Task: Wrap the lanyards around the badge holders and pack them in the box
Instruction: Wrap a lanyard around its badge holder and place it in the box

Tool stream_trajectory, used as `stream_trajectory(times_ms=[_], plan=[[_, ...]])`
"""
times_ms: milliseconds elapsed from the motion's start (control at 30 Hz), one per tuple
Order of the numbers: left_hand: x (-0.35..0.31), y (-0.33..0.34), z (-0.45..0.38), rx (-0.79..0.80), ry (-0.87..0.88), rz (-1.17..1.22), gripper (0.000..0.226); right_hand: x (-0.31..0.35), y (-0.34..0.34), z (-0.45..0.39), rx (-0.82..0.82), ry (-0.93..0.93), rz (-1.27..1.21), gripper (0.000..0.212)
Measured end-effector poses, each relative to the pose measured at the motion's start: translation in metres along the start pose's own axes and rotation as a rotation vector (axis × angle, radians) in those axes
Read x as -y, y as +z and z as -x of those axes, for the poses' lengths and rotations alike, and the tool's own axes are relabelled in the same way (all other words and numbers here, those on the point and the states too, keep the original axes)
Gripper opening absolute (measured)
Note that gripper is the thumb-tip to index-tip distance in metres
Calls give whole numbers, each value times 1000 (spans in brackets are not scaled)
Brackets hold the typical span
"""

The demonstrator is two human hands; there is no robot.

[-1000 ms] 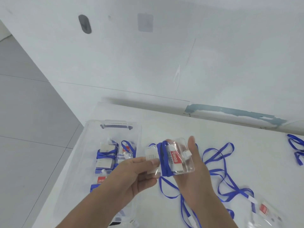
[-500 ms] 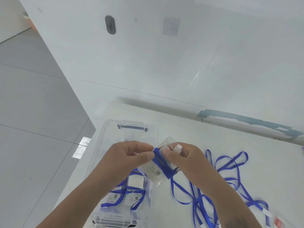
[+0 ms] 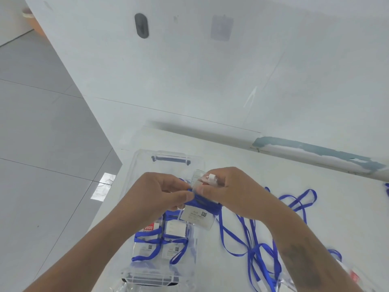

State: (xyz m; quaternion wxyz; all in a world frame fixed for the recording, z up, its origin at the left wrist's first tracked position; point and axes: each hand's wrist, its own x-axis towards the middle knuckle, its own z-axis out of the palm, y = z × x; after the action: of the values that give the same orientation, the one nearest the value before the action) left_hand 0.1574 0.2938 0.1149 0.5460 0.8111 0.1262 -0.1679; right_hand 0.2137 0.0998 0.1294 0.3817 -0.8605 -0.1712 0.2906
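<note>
Both hands hold one clear badge holder (image 3: 196,217) above the right rim of the clear plastic box (image 3: 168,157). A blue lanyard (image 3: 207,202) is wound around the holder's middle. My left hand (image 3: 160,196) pinches the lanyard at the holder's left edge. My right hand (image 3: 229,191) grips the holder's top, by its white clip (image 3: 210,178). The lanyard's loose tail (image 3: 237,247) trails down to the table on the right. Wrapped badge holders (image 3: 162,241) lie in the box.
Loose blue lanyards (image 3: 294,203) sprawl over the white table (image 3: 336,207) to the right. Another badge holder (image 3: 353,275) lies at the lower right, partly behind my right forearm. The table's left edge drops to a grey tiled floor (image 3: 42,144). A white wall stands behind.
The view has swung left and down, bringing the box under my hands. The holder has turned over, its red label replaced by a QR-code side, and both hands have closed in on it.
</note>
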Motion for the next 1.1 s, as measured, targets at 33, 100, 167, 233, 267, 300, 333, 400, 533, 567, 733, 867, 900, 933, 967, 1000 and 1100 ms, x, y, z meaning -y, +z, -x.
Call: stream_trajectory(times_ms=[33,100,167,233,267,300,333,400,533,567,733,867,900,933,967,1000,1100], plan=[[1,0,-1,15,-6,-4,6,1,1,-1,11,6,-3,26],[4,-1,-3,31,-19,-9,8,-2,6,-3,15,20,-56,21],[10,-2,-5,28,-42,17,10,-6,13,-5,-38,33,-155,20],[17,-3,-7,15,-69,41,5,-9,22,-6,-112,39,-220,26],[21,-3,-7,4,-83,41,2,-10,28,-6,-140,36,-215,30],[25,-4,-7,-11,-101,39,3,-11,34,-6,-163,30,-185,32],[30,-5,-6,-27,-126,36,6,-11,41,-6,-185,29,-139,33],[40,-5,-5,-57,-183,30,9,-11,51,-6,-223,16,-1,32],[58,-4,0,-81,-267,9,13,0,57,-16,-134,-35,366,31],[62,-3,1,-86,-278,1,14,4,57,-21,-84,-37,459,32],[79,6,-4,-95,-298,-110,15,13,56,-52,108,8,713,28],[92,18,-9,-124,-306,-202,10,12,60,-78,205,9,808,20],[96,21,-10,-116,-325,-221,9,13,62,-82,229,3,845,16],[100,24,-12,-108,-347,-231,9,15,65,-86,252,-3,882,11],[105,26,-14,-101,-373,-228,11,16,67,-89,277,-9,914,9],[109,28,-17,-93,-402,-224,15,17,70,-92,303,-10,937,16],[119,35,-29,-67,-499,-226,14,13,79,-98,386,5,1005,11]])
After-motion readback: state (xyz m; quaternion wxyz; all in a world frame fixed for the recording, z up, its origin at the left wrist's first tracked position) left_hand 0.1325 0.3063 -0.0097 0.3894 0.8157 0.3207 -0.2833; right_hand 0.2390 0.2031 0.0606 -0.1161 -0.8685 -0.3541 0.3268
